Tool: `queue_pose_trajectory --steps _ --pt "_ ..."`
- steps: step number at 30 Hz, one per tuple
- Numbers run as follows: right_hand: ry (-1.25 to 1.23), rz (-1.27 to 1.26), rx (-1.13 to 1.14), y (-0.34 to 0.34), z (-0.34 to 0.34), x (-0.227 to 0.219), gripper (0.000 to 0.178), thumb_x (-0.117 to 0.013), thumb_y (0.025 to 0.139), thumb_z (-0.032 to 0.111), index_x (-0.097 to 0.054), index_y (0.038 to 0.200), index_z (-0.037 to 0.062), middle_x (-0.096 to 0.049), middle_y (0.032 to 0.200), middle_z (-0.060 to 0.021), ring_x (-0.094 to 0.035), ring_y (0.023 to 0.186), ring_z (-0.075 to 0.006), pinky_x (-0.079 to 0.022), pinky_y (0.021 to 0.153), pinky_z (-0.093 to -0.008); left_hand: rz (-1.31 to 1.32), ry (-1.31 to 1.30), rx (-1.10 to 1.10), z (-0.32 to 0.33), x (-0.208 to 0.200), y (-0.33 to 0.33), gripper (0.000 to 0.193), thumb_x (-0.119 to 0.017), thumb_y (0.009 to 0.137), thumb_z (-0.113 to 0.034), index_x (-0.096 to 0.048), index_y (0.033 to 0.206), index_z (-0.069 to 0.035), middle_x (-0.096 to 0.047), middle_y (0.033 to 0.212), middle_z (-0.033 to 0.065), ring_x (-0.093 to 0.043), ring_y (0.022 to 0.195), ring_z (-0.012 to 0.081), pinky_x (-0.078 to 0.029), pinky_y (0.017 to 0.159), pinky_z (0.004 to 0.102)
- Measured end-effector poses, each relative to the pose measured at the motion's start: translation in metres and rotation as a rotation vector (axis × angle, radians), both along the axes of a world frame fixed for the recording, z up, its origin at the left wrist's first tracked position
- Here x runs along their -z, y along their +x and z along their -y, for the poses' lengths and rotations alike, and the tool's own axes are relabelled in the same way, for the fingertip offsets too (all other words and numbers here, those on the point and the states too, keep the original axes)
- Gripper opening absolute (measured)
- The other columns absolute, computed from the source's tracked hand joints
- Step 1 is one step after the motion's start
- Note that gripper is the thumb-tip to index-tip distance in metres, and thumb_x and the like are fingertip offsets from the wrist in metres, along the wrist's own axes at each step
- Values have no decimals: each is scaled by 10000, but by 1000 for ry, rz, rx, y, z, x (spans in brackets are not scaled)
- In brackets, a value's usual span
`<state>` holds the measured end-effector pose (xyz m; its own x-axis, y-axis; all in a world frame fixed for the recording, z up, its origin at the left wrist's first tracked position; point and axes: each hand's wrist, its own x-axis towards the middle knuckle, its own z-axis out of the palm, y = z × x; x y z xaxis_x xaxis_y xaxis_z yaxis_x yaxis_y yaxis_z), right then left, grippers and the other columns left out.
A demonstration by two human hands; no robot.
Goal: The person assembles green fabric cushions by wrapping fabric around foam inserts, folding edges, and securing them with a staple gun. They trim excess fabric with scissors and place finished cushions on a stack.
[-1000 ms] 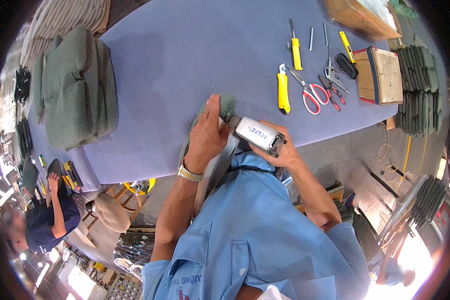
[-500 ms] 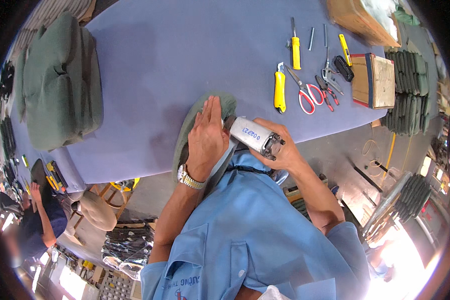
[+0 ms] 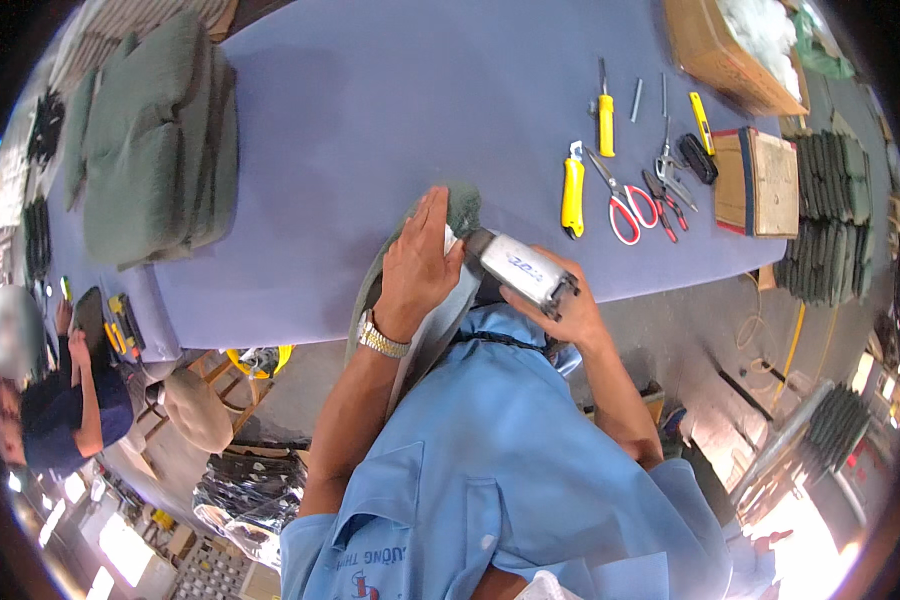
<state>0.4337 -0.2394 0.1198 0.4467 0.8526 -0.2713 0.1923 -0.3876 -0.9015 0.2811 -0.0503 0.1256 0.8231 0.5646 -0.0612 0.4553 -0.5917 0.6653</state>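
My left hand (image 3: 417, 262), with a metal watch at its wrist, lies flat with fingers stretched on a dark green padded piece (image 3: 461, 206). The piece stands on edge between my body and the table, its paler grey side (image 3: 440, 325) toward my right. My right hand (image 3: 578, 310) is wrapped round a silver boxy power tool (image 3: 520, 268) that looks like an air stapler. The tool's dark nose points at the piece's upper edge, just right of my left thumb. A bit of white material shows between thumb and nose. The tool's underside and some right fingers are hidden.
On the blue-grey table (image 3: 370, 110) lie red-handled scissors (image 3: 623, 205), a yellow cutter (image 3: 572, 195), a yellow screwdriver (image 3: 606, 120) and pliers (image 3: 664, 205). Boxes (image 3: 756, 185) stand at the right. Green cushions (image 3: 155, 150) are stacked at left. A co-worker (image 3: 80, 410) is at far left.
The whole view has shifted, so the table's things sit lower and further right. The tool's nose is slightly farther from my left fingers. The co-worker at left has changed posture.
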Motion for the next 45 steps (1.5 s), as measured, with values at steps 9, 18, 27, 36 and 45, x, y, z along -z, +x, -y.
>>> queue_pose_trajectory --steps 9,18,27,36,45 --pt "-212 249 -36 -1 -8 10 641 -839 780 183 -577 1327 -26 -651 1225 -232 -618 1178 -417 -492 1028 -443 86 69 -305 -27 -24 -31 623 -711 948 -280 -512 1426 66 -695 1140 317 -697 1044 457 -564 873 453" --pt "-105 155 -93 25 -15 48 478 -781 856 215 -638 1287 67 -670 1218 -176 -660 1114 -346 -516 979 -417 66 -1 -244 -24 -24 -25 840 -803 860 -427 -471 1469 47 -611 1346 307 -611 1241 439 -483 1045 467" --pt "-346 922 277 148 68 111 533 -761 828 144 -565 1321 96 -598 1299 -176 -590 1202 -385 -504 977 -503 72 23 -107 -8 -22 -30 926 -801 825 -270 -321 1569 -3 -400 1585 258 -392 1475 397 -351 1202 440" --pt "-450 440 148 154 56 76 756 -743 784 44 -433 1473 82 -678 1103 -167 -693 971 -362 -553 865 -451 35 74 -347 0 -9 -21 717 -662 849 -92 -412 1516 -7 -485 1518 255 -468 1404 424 -411 1153 471" --pt "77 -341 -100 23 -33 -55 392 -742 918 95 -603 1279 31 -600 869 -7 -633 694 -103 -512 580 -263 118 22 -712 -39 -19 -50 643 -733 813 -136 -558 1423 -31 -625 1369 244 -600 1265 406 -481 1063 446"
